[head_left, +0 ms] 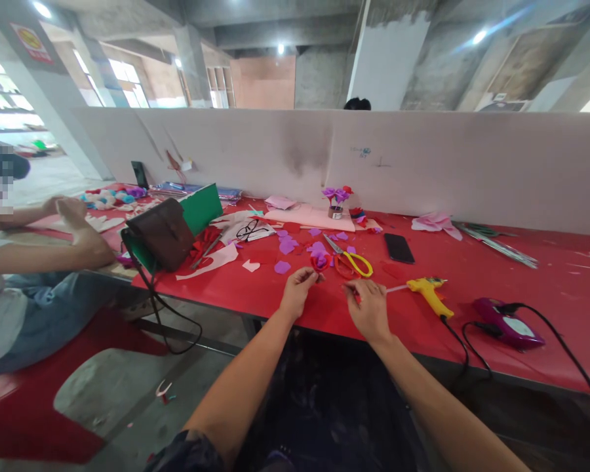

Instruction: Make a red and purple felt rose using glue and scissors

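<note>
My left hand [297, 292] is closed in a pinch at the table's near edge. At its fingertips is a small red and purple flower [319, 262], apparently of paper or felt. My right hand [368, 307] is closed a little to the right, thumb against fingers; whatever it pinches is too small or hidden to name. Just beyond the hands lie yellow-handled scissors [358, 264] among loose purple petals [288, 244]. To the right of my right hand rests a yellow glue gun [430, 295] with a glue stick in its back.
A purple power box [509, 324] with black cords lies at right. Behind are a phone [399, 248], a small pot of purple flowers [335, 211] and wire stems [501, 248]. At left stand a brown bag [162, 233] and a seated person [24, 262]. A white partition [255, 151] closes the back.
</note>
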